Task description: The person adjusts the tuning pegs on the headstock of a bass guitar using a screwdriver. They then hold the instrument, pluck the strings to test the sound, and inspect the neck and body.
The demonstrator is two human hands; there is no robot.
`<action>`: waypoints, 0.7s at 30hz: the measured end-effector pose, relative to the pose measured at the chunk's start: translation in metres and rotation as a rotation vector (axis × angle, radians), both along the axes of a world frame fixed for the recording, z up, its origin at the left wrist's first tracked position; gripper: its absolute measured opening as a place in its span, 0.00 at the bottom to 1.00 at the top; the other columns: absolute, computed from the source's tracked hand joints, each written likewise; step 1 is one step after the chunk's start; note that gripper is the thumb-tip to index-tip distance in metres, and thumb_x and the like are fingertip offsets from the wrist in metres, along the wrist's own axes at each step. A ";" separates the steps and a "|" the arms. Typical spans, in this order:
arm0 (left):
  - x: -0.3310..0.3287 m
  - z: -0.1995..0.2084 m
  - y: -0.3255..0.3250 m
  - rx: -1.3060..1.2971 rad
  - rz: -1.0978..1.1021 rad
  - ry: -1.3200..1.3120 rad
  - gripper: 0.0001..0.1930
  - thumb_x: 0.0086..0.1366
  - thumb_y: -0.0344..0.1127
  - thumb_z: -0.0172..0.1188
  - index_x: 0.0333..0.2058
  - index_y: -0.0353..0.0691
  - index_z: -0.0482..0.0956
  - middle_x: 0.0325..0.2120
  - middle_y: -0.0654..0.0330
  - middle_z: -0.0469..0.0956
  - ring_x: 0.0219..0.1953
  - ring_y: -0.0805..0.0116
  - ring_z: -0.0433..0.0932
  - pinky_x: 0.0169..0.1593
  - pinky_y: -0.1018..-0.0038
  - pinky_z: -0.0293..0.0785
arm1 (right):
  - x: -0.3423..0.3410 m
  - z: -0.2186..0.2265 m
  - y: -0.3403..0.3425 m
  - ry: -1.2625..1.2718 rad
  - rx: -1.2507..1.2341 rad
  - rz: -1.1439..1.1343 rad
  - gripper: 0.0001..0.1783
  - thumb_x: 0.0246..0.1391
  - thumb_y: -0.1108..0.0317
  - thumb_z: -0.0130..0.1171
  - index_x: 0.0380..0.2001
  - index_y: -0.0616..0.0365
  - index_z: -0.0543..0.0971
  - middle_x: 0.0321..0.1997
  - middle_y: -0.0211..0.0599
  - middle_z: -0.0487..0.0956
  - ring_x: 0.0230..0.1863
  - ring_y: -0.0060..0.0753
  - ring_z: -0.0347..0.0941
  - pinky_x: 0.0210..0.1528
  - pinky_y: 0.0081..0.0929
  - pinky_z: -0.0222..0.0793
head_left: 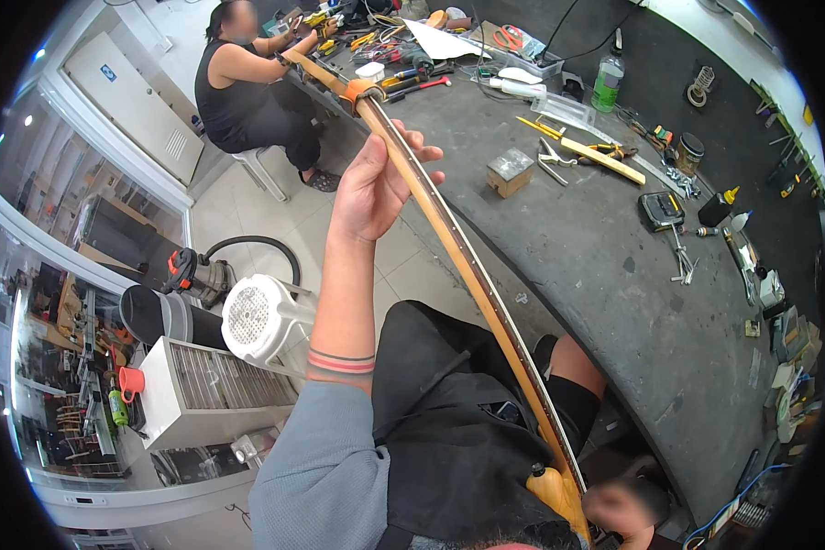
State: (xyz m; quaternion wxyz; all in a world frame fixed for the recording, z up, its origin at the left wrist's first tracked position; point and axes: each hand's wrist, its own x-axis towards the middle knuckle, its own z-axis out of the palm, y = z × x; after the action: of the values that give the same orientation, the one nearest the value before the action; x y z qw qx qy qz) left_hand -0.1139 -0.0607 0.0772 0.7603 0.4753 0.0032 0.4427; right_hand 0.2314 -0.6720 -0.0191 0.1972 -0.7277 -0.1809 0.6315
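Note:
A long-necked guitar (472, 261) lies diagonally across my lap, its pale wooden neck running up to the far left. An orange wrap (361, 92) is around the neck near the headstock (313, 70). My left hand (380, 179) is closed around the upper neck, thumb on the near side and fingertips showing past the fretboard. Part of the yellow guitar body (552, 486), with a dark strap button, shows at the bottom. Beside that body is my right hand (619, 509); its fingers are blurred, so what they do is unclear.
A dark workbench (605, 293) curves along my right, with a small wooden block (510, 172), pliers (552, 163), a green bottle (608, 78) and several tools. Another person (252, 87) sits at its far end. A white stool (257, 316) and vacuum (202, 275) stand left.

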 end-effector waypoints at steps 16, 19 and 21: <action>0.009 -0.005 -0.013 -0.004 -0.132 -0.128 0.27 0.83 0.63 0.44 0.68 0.53 0.69 0.44 0.60 0.68 0.43 0.60 0.75 0.54 0.40 0.86 | -0.001 -0.006 -0.043 -0.084 -0.080 -0.047 0.22 0.72 0.60 0.67 0.64 0.55 0.81 0.50 0.39 0.87 0.45 0.34 0.82 0.40 0.37 0.77; 0.011 -0.009 -0.007 0.036 -0.178 -0.201 0.26 0.83 0.62 0.45 0.67 0.52 0.69 0.45 0.61 0.69 0.44 0.61 0.74 0.58 0.43 0.83 | -0.011 0.010 -0.032 -0.117 -0.126 -0.081 0.21 0.71 0.62 0.68 0.62 0.56 0.82 0.48 0.37 0.87 0.43 0.31 0.81 0.37 0.33 0.76; 0.008 -0.015 0.000 0.040 -0.178 -0.276 0.26 0.84 0.61 0.46 0.67 0.51 0.69 0.46 0.62 0.69 0.46 0.61 0.73 0.61 0.45 0.81 | -0.006 -0.011 -0.050 -0.129 -0.031 -0.103 0.19 0.70 0.63 0.68 0.59 0.57 0.83 0.46 0.36 0.88 0.41 0.30 0.81 0.36 0.30 0.75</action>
State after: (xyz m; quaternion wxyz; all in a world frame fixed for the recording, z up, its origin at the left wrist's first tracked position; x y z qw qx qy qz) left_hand -0.1057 -0.0607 0.0623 0.7802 0.4233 -0.1524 0.4346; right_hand 0.2254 -0.7222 -0.0306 0.2062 -0.7783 -0.1458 0.5749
